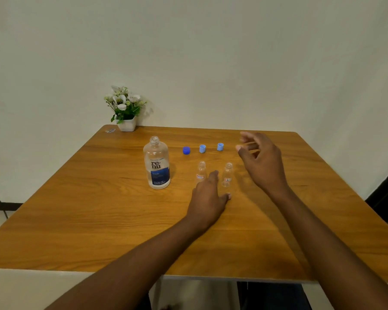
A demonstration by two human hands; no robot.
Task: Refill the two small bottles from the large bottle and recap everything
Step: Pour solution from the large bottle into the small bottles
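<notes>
The large bottle (156,163) is seen upright and uncapped at the middle of the wooden surface (87,209), its mouth open to the air. To its right, three caps are lined up in a row: a dark blue cap (186,150), then a light blue cap (202,148), then a second light blue cap (220,146), all set well apart from one another. Nearer the person, the two small bottles are stood side by side, both uncapped, the left small bottle (201,172) and the right small bottle (227,175). The left hand (207,198) is stretched low over the surface, one of its fingers (213,175) extended straight into the gap between the two small bottles, the thumb spread out below the right one. Nothing is gripped by it, and whether either bottle is touched cannot be told. The right hand (262,162) is held up off the surface just right of the caps, fingers (244,136) loosely curved and parted, nothing held. A potted flower plant (126,108) is placed at the far left corner against the wall.
</notes>
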